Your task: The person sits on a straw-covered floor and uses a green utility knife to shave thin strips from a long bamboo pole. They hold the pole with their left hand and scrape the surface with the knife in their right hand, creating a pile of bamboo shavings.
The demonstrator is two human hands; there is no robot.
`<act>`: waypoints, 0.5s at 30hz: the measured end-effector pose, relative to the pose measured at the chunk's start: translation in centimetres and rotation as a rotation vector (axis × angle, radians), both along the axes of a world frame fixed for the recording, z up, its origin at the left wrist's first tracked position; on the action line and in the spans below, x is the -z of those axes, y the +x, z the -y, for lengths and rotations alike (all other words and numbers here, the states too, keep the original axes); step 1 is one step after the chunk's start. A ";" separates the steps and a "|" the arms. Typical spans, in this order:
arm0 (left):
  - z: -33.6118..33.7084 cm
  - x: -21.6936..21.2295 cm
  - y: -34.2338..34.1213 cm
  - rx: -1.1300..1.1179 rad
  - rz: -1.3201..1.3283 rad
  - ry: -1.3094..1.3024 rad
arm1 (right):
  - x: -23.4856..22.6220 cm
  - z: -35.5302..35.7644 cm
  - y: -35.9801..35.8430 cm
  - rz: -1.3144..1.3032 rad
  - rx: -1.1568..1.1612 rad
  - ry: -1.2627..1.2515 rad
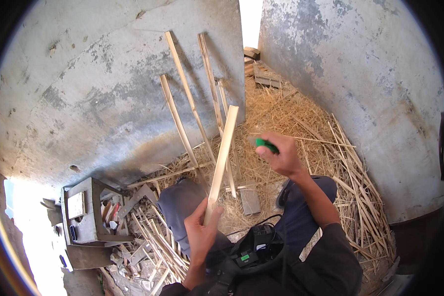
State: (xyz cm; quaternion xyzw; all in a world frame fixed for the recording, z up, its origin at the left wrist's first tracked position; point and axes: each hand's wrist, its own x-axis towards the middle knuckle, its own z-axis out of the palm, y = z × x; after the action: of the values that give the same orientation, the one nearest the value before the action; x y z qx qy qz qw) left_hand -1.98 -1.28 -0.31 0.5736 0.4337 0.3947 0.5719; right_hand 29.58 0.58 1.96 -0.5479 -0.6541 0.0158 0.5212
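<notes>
Scene: person seated on a straw-covered floor between two grey plastered walls, knees up, seen from above.
Left hand: left hand closed around the lower end of a pale wooden strip, thumb and fingers wrapped round it.
Strip: held up at a slight tilt, its upper end pointing away from the body toward the wall, its lower end above the left knee.
Right hand: right hand closed on a knife with a green handle; the blade is too blurred to make out, and the tool stands just right of the strip, not touching it.
Leaning strips: several long wooden strips propped against the wall beyond the knees.
Offcuts: thin split pieces piled along the right wall and more beside the left knee.
Block: grey concrete block at lower left, with small tools beside it.
Risk, cut: the left hand grips low on the strip; a downward stroke that slips would likely run toward those fingers or the knee.
Risk, grip: the strip is held at one end only, so it may twist or spring under pressure.
Risk, splinters: bare hands on rough split wood invite splinters.
Risk, footing: loose straw and offcuts could hide sharp ends.
</notes>
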 end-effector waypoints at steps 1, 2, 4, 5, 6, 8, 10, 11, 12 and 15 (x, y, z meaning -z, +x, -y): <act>-0.1 -0.2 0.1 -0.012 -0.003 -0.013 | 0.4 0.2 -0.8 0.035 -0.062 0.023; -0.2 -0.3 0.3 -0.010 0.017 -0.025 | 0.9 0.3 -1.5 0.070 -0.121 0.047; -0.3 -0.5 0.5 -0.003 0.057 -0.047 | 1.1 0.6 -2.7 0.158 -0.190 0.059; -0.3 -0.6 0.5 0.003 0.066 -0.060 | 0.8 0.8 -3.3 0.212 -0.199 0.046; -0.2 -0.8 0.7 0.009 0.076 -0.072 | 0.6 0.9 -3.7 0.266 -0.208 0.034; 0.0 -0.9 0.9 0.027 0.081 -0.075 | 0.9 0.7 -4.1 0.230 -0.188 0.058; 0.2 -0.9 1.0 0.045 0.077 -0.052 | 1.2 0.5 -4.1 0.195 -0.149 0.077; 0.3 -0.8 1.1 0.045 0.078 -0.049 | 1.2 0.4 -4.0 0.172 -0.128 0.082; 0.4 -0.7 1.1 0.045 0.079 -0.047 | 1.1 0.4 -3.8 0.148 -0.108 0.088; 0.7 -0.5 1.0 0.061 0.072 -0.051 | 0.9 0.3 -2.9 0.124 -0.030 0.111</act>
State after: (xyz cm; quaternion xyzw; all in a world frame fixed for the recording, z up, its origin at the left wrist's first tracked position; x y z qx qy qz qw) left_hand -0.96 -1.98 0.22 0.5571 0.4052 0.3863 0.6134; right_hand 26.73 0.24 1.05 -0.5081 -0.6932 -0.0463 0.5091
